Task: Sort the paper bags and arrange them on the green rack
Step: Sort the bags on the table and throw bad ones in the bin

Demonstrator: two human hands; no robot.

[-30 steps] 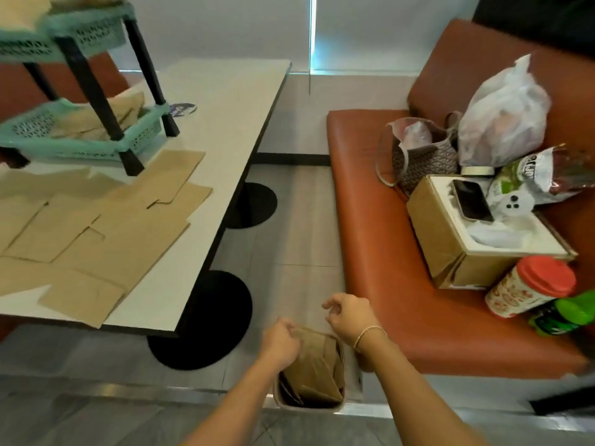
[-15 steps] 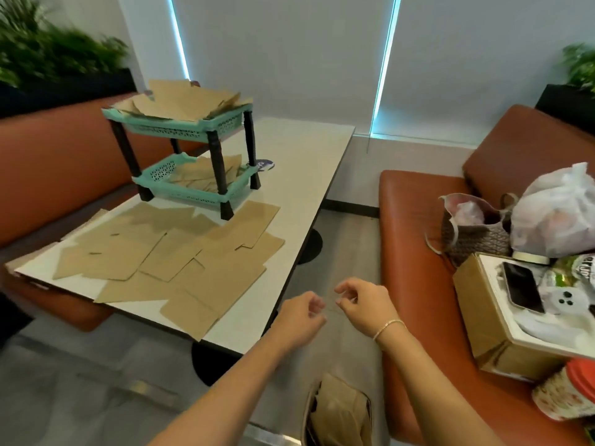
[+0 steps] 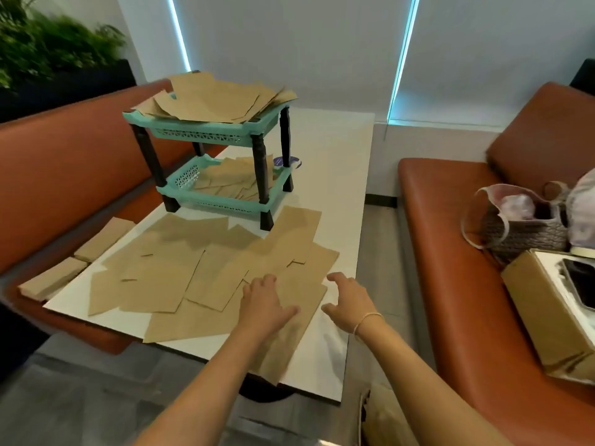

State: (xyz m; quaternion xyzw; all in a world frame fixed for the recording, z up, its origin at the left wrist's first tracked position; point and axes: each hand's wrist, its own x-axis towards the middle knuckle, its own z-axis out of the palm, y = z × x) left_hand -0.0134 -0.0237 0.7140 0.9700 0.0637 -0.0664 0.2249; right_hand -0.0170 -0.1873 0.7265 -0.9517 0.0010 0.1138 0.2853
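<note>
Brown paper bags [image 3: 199, 278] are lying flat across the table [image 3: 335, 194]; more are filling both tiers of the green rack [image 3: 206, 133]. Your left hand [image 3: 264, 304] is pressing 1 bag with fingers straight; your right hand [image 3: 349, 297] is hovering, fingers relaxed.

My left hand [image 3: 264, 303] lies palm down, fingers loosely spread. My right hand [image 3: 348, 299] hovers just beside it, fingers relaxed and half curled, holding nothing.

one head-worn wide-angle view, looking forward and down along the white table [image 3: 328, 162] from its near end; the green rack [image 3: 206, 130] stands farther off, forearms entering close below.
</note>
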